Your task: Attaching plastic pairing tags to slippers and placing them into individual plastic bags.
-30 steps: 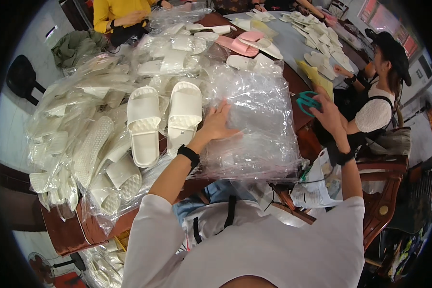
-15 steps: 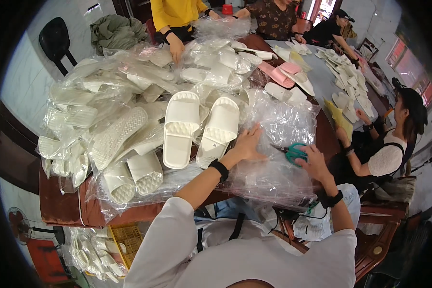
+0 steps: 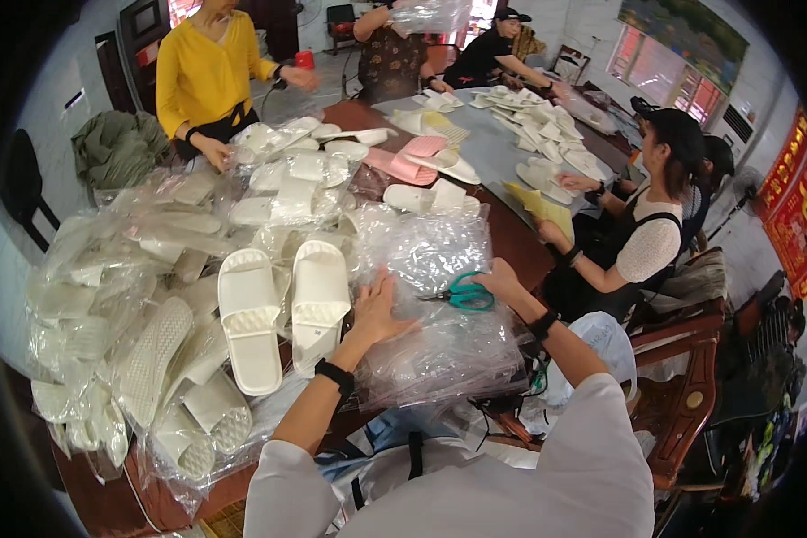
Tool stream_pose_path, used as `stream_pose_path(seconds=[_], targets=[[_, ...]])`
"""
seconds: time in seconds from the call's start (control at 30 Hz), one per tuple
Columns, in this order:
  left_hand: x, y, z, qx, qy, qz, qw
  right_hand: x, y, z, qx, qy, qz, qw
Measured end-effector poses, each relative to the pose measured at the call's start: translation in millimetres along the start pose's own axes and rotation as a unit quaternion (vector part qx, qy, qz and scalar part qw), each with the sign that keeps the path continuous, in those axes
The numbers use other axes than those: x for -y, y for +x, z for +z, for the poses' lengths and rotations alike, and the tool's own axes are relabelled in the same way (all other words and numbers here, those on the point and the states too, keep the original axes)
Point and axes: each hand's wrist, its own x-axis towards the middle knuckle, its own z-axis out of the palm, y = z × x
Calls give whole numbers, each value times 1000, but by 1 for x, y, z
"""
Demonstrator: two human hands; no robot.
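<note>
My left hand (image 3: 381,314) lies open, fingers spread, on a stack of clear plastic bags (image 3: 444,359) at the table's near edge. At the stack's right side, my right hand (image 3: 504,282) has its fingers closed at the handle loops of teal-handled scissors (image 3: 469,292). The blades point left over crumpled clear plastic (image 3: 430,247). Just left of my left hand lie two unwrapped white slippers, one nearer (image 3: 249,323) and one beside it (image 3: 320,300). A large heap of white slippers in clear bags (image 3: 143,269) spreads farther left.
Pink slippers (image 3: 408,161) and more white slippers (image 3: 547,121) lie across the table. A person in yellow (image 3: 202,72) stands beyond the heap. To the right, a seated person (image 3: 632,224) holds a yellow sheet (image 3: 538,208). A wooden chair (image 3: 681,394) stands at my right.
My view has swung right and up, so the table appears farther left and lower. The person in yellow has raised one hand; another person across the table lifts clear plastic.
</note>
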Motion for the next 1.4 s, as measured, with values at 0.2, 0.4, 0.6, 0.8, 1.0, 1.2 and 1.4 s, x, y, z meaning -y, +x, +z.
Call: stream_pose_path(seconds=[0.2,0.4,0.6,0.8,1.0,1.2,1.4], targets=[[-13,10,1,-38,-2,-27,999,10,53,-5,78,134,-28,988],[-33,15,-25,5,95,-15,995,12,42,-27,91,80,-80,989],[-77,32,-19,-35,78,130,988,-62,3,-39,-37,30,-25,999],[-85,48,32,-45,63,160,984,-29,-81,-64,102,170,172,965],[-63,48,38,-80,-11,145,986,-53,-83,-33,260,435,112,855],[-66,13,-35,-113,-202,154,961,-91,-69,-58,267,-37,-111,957],[-14,-24,-84,-136,-413,156,887,-55,-62,-143,104,109,-375,915]])
